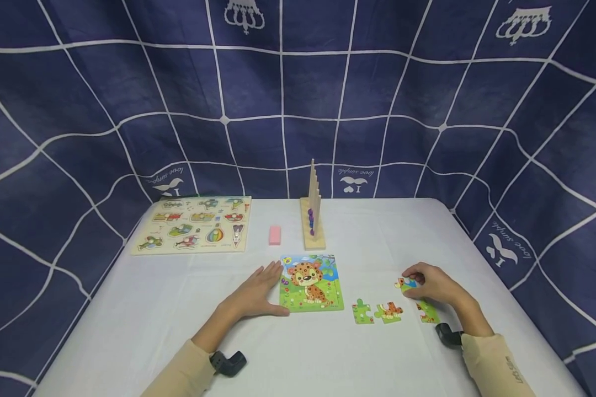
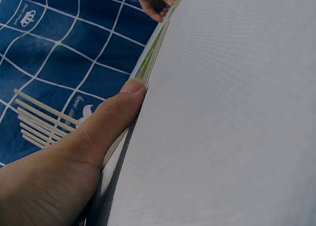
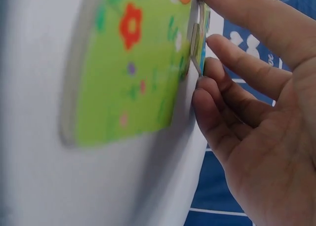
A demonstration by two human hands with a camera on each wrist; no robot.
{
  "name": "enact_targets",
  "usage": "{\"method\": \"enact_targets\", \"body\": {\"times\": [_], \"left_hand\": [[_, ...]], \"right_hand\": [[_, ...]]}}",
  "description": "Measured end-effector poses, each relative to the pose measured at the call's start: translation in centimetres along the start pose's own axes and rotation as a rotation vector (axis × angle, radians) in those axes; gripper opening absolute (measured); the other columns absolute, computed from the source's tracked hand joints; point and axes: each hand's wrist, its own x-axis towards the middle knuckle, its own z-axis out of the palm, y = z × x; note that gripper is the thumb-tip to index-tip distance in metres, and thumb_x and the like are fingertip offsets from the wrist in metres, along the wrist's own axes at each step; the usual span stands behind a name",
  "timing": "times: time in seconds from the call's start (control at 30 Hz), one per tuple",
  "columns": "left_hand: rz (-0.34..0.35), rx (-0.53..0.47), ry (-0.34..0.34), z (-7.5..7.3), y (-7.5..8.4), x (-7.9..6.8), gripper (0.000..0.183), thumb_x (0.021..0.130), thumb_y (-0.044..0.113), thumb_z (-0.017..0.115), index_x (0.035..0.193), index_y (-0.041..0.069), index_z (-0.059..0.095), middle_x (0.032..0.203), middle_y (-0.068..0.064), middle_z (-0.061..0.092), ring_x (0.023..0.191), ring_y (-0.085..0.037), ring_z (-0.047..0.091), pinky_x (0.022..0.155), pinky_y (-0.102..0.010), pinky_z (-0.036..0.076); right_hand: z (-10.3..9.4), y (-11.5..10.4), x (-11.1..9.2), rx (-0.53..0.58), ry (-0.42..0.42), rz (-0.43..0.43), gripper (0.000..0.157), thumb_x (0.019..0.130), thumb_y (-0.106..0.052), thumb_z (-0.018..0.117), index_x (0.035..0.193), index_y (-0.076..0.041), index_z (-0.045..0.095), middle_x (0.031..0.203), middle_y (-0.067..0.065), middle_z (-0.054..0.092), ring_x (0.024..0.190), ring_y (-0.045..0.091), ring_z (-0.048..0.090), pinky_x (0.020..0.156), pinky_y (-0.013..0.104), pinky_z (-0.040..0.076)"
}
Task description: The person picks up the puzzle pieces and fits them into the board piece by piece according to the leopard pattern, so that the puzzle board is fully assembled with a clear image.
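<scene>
My left hand [image 1: 256,295] lies with fingers spread and thumb out at the left edge of a square leopard puzzle [image 1: 305,300]; in the left wrist view, its thumb [image 2: 123,105] touches the puzzle's side. Further right, my right hand [image 1: 433,282] pinches a jigsaw piece [image 1: 406,284] with blue and orange on it between thumb and fingers, low over the table. A green jigsaw piece with a red flower [image 3: 131,83] lies just below that hand. Two more pieces, one green [image 1: 362,312] and one spotted orange [image 1: 390,312], lie between the puzzle and the right hand.
On the white table [image 1: 298,353] stands a wooden peg stand [image 1: 314,242] with purple and blue beads behind the puzzle. Left of it lie a pink block [image 1: 275,235] and a wooden vehicle puzzle board [image 1: 193,226]. A blue checked curtain [image 1: 308,94] hangs around the back and sides.
</scene>
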Motion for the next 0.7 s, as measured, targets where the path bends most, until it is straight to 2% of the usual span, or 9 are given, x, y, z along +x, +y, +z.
{"method": "enact_targets", "body": {"times": [0.2, 0.4, 0.7], "left_hand": [[0.006, 0.006, 0.001, 0.0, -0.2, 0.1, 0.121, 0.068, 0.079, 0.065, 0.154, 0.006, 0.023, 0.163, -0.009, 0.017, 0.152, -0.025, 0.016, 0.126, -0.044, 0.014], [0.011, 0.010, 0.009, 0.2, -0.2, 0.1, 0.121, 0.068, 0.079, 0.066, 0.154, 0.005, 0.024, 0.163, -0.010, 0.017, 0.152, -0.025, 0.017, 0.125, -0.045, 0.015], [0.006, 0.005, 0.003, 0.0, -0.1, 0.1, 0.121, 0.068, 0.078, 0.066, 0.154, 0.005, 0.024, 0.163, -0.010, 0.017, 0.152, -0.025, 0.017, 0.125, -0.045, 0.015]], "right_hand": [[-0.6, 0.4, -0.2, 0.012, -0.024, 0.011, 0.058, 0.065, -0.023, 0.090, 0.114, -0.001, 0.066, 0.100, 0.007, 0.061, 0.090, 0.017, 0.052, 0.075, 0.024, 0.047], [-1.0, 0.8, -0.3, -0.001, -0.043, 0.050, 0.058, 0.064, -0.023, 0.090, 0.113, -0.003, 0.066, 0.100, 0.005, 0.061, 0.091, 0.019, 0.052, 0.078, 0.030, 0.048], [-1.2, 1.0, -0.1, 0.001, -0.054, 0.047, 0.050, 0.064, -0.020, 0.090, 0.104, -0.002, 0.067, 0.093, 0.004, 0.060, 0.085, 0.017, 0.050, 0.068, 0.021, 0.045]]}}
